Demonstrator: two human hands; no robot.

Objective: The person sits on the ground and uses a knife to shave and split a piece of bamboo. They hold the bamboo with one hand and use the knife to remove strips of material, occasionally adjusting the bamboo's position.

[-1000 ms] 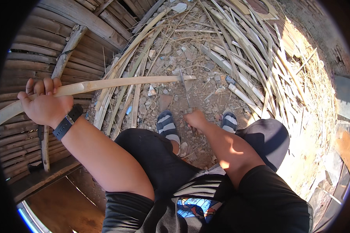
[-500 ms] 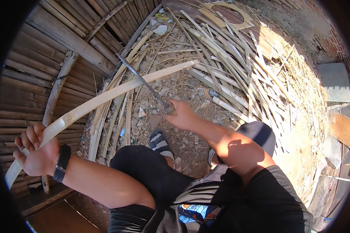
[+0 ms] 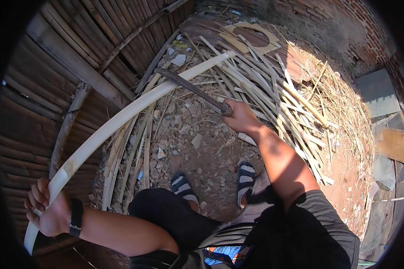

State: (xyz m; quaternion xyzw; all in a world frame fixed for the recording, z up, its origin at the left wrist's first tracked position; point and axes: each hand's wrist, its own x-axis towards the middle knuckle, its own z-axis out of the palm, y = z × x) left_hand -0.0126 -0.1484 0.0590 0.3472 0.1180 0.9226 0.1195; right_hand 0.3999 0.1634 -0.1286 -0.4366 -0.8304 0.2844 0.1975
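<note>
Beside the slatted bamboo wall (image 3: 36, 112), I have the left hand (image 3: 50, 213) with its fingers curled around the long, bowed bamboo strip (image 3: 131, 110), near its lower end. From there the strip slants up and away, its far end over the edge of the split-bamboo pile (image 3: 274, 101). My right hand (image 3: 242, 117) is closed around the handle of a machete (image 3: 195, 91). Its blade crosses above the strip; from here I cannot tell whether they touch.
</note>
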